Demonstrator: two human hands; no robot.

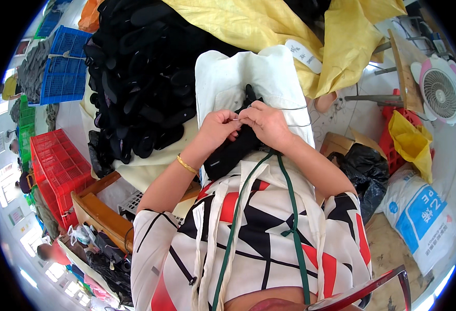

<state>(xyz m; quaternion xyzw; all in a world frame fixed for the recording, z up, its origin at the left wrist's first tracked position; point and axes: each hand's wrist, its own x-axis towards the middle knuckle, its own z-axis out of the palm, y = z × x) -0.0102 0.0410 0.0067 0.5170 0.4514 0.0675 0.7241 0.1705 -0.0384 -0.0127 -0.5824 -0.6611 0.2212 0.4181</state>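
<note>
A black cloth piece, probably a shoe upper (pixel 225 159), lies across my lap on the white apron cloth (pixel 217 72). My left hand (pixel 218 128) is closed in a pinch over it, beside a thin, light, needle-like sliver (pixel 236 119). Fingertips nearly touching the left ones, my right hand (pixel 266 123) also pinches at that spot. What exactly sits between its fingers is too small to make out. A thin dark line (pixel 295 108) runs from near the right hand across the white cloth.
Many black shoes (pixel 140 78) form a heap at the far left, beside yellow sheeting (pixel 238 20). An insole (pixel 303 56) rests on the sheeting. Red crates (pixel 59 171) and a wooden drawer (pixel 98 207) stand left. A fan (pixel 440 88), a black bag (pixel 365 173) and a white sack (pixel 419 217) are right.
</note>
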